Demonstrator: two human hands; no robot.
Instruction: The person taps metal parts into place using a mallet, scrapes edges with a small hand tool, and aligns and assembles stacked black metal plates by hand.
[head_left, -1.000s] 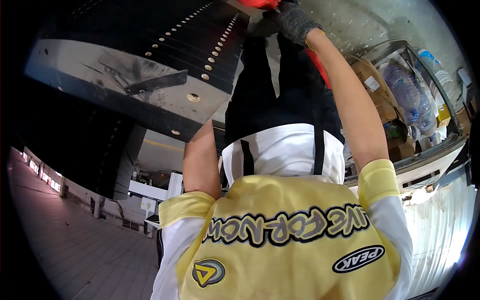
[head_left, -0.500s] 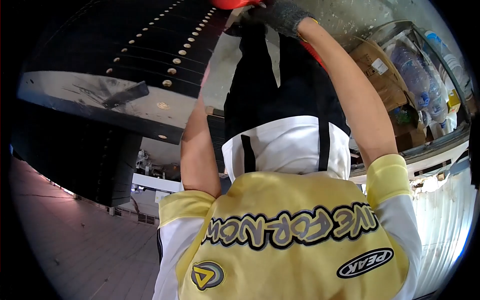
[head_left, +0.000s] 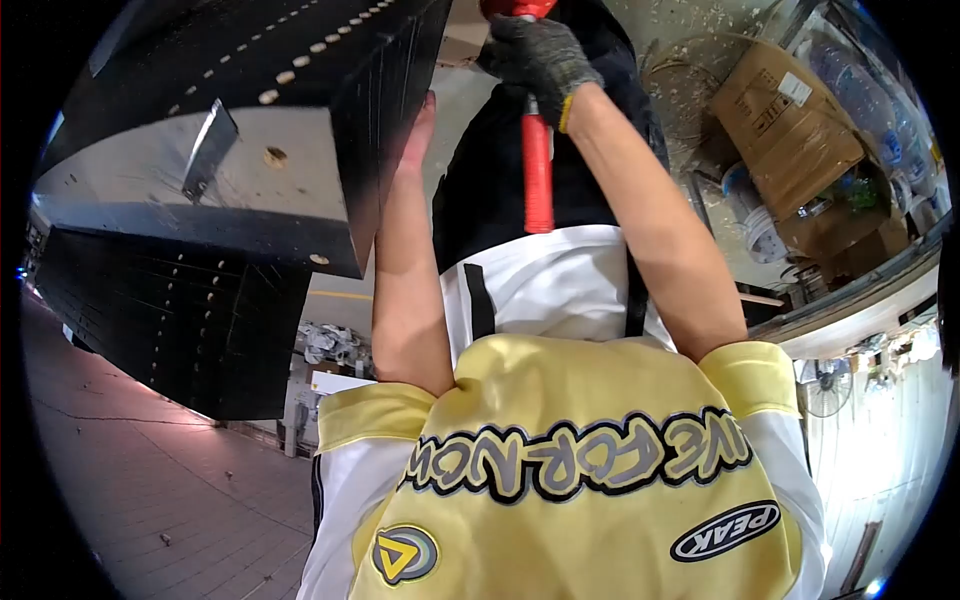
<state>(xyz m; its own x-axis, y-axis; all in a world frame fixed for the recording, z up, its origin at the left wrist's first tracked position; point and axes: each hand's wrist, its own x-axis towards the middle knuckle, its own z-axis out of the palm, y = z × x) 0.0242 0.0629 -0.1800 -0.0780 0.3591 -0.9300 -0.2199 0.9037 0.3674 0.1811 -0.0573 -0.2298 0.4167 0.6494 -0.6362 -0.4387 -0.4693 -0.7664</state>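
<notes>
My right hand [head_left: 540,60] wears a dark grey knitted glove with a yellow cuff. Its fingers are wrapped round a red tool [head_left: 538,175] whose ridged grip points down towards my waist; the tool's red upper end is cut off by the top of the view, so its kind is unclear. My bare left hand [head_left: 418,135] lies against the side of a large black box-like workpiece [head_left: 350,130]. One finger or thumb is stretched out, the others are hidden behind the edge. Rows of round pale holes run along this workpiece, and a flat metal strip [head_left: 210,150] sticks out from it.
On the right are a cardboard box [head_left: 790,130], a white bucket [head_left: 755,215] and clear plastic bottles [head_left: 885,120], beside a metal-edged frame. A fan [head_left: 828,388] stands farther right. Grey tiled floor [head_left: 150,480] spreads at lower left.
The red tool and my gloved hand have come further into view, with the grip now showing. More of my left hand shows. The black workpiece appears shifted and turned as the view moved.
</notes>
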